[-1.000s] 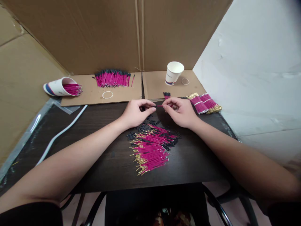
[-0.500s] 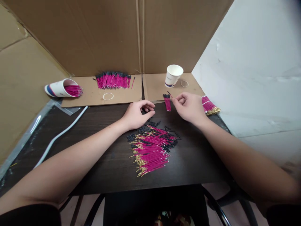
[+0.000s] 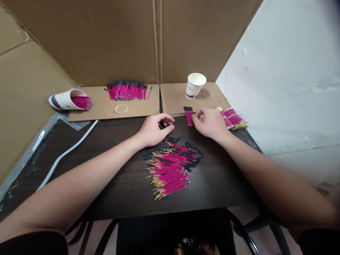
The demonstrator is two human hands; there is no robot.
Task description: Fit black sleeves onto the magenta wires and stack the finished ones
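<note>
Left hand resting on the dark table, fingers curled loosely inward, thumb and forefinger close together; whether anything small is pinched there, impossible to tell. Just beside its fingertips, scattered short black sleeves at the far edge of the loose pile of pink wires. Right hand a little further back and to the right, fingers bent, tips just beside a small row of pink wires with black ends lying at the table's back edge; touching or merely near, not clear, and no wire seen in its grip. Hands apart, the small row between them and slightly behind. To the right of the right hand, two banded bundles of pink wires with gold tips. Behind, on a cardboard sheet, a long row of finished pink wires, a rubber band, and a paper cup on its side with pink wires inside. Upright paper cup further right, another rubber band next to it. White cable crossing the table's left part.
</note>
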